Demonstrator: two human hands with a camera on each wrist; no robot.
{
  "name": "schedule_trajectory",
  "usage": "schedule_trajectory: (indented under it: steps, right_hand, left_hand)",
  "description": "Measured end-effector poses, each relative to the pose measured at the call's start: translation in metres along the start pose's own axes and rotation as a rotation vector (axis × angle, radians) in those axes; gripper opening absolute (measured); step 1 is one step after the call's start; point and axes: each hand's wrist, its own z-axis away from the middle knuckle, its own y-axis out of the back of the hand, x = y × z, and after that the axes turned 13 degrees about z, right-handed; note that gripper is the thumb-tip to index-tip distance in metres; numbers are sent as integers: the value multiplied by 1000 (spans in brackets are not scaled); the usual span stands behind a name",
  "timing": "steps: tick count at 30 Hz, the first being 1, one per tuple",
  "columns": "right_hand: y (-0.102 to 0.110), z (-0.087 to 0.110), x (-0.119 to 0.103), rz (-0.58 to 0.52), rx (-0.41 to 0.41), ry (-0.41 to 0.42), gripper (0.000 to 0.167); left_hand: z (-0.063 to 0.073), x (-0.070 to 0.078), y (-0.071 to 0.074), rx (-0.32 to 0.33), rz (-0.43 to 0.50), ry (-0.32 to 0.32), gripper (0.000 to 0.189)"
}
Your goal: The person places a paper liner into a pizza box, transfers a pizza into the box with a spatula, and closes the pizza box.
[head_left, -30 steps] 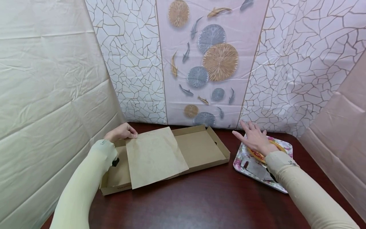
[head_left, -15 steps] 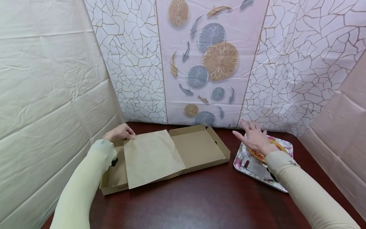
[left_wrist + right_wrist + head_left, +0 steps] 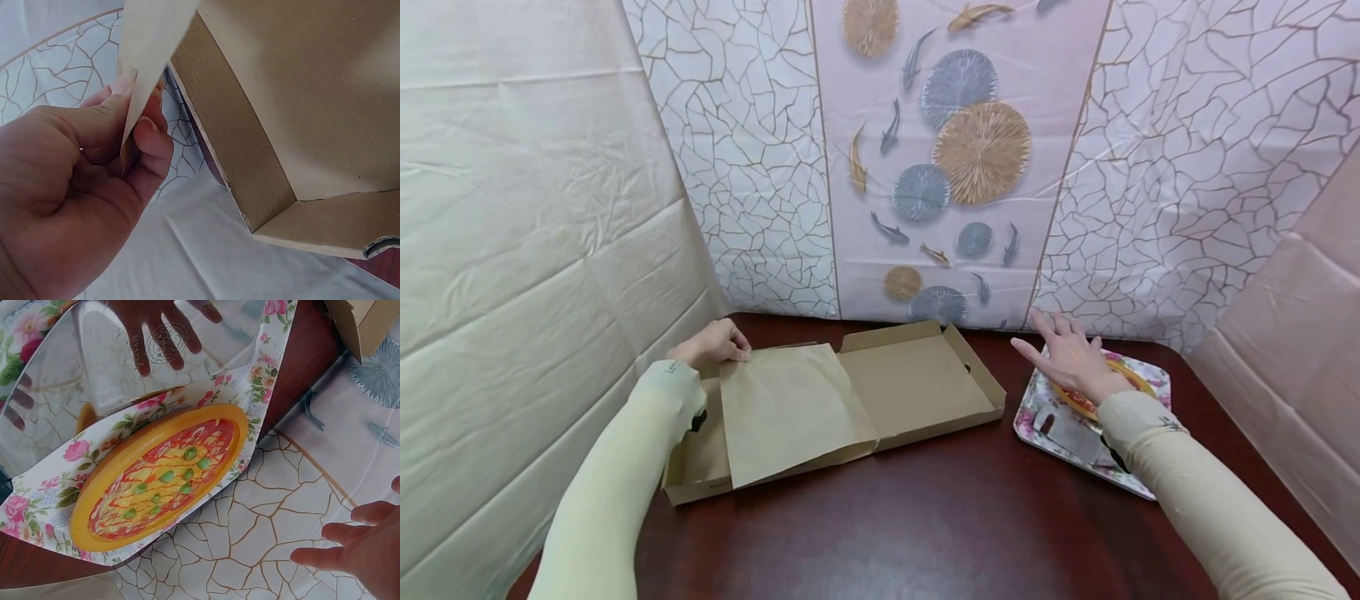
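While fingers of the left hand (image 3: 709,342) pinch the far-left corner of a brown paper sheet (image 3: 793,412), those of the right hand (image 3: 1070,360) are spread, grasping nothing, above the floral tray (image 3: 1159,383). Sheet lies across the open cardboard box (image 3: 925,379), hiding its middle and much of the left half; can't tell if it touches the box floor. Lettering (image 3: 720,484) on the front wall unreadable. Right hand plus sleeve (image 3: 1195,475) block part of the pizza (image 3: 165,478) in the head view; right wrist view shows it on the tray. Shiny metal piece (image 3: 1071,433) just beside it, cropped in that wrist view, mirrors a hand. Tray sits right of the box, apart, both on the dark red tabletop (image 3: 887,533). Patterned cloth (image 3: 760,167) behind, plain cloth (image 3: 535,250) both sides.
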Motion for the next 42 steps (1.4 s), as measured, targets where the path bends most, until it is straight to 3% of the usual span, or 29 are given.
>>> schedule_trajectory:
  steps: [14,24,42]
  right_hand:
    - [3,2,-1,4,-10,1,84]
    - [3,2,0,4,-8,-2,84]
    - [1,3,-1,3,-10,8,83]
  left_hand:
    - [-5,-6,-1,25,-93,1,6]
    - [-3,-11,-5,24,-125,-38,15]
    - [-5,-22,-8,82,-191,-54,31]
